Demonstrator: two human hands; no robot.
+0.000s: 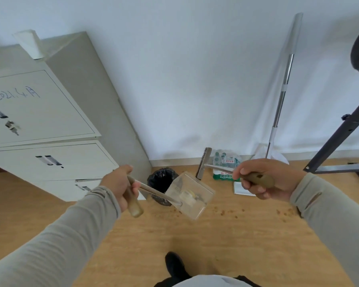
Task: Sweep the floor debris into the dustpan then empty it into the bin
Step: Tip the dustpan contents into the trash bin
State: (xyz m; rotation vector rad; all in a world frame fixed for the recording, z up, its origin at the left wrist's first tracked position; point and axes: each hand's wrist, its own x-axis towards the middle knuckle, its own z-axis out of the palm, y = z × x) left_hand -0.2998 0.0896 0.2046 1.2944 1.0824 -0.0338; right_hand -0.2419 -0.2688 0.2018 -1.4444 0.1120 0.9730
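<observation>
Head view shows the left hand (pixel 120 184) wrapped tight round the dustpan (pixel 190 196) handle, pan loaded and raised, handle running toward four o'clock. Bin (pixel 161 179) sits just behind it at eleven o'clock. Right hand (pixel 263 179) clutches the brush (pixel 204 162) handle; crumbs (pixel 222 212) remain on the floor.

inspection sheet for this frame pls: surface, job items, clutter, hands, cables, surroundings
Surface: light wood-pattern floor, small brown debris bits scattered on it.
Job's things: clear plastic dustpan held off the floor with some debris inside; black-lined round bin behind it; long-handled broom.
Clutter: shrink-wrapped pack of water bottles and a flat white sheet by the wall.
Hands: left hand grips the dustpan handle; right hand grips the broom handle.
Cables: nothing seen.
Surroundings: grey metal filing cabinet, mop pole leaning on the white wall, black metal stand.
</observation>
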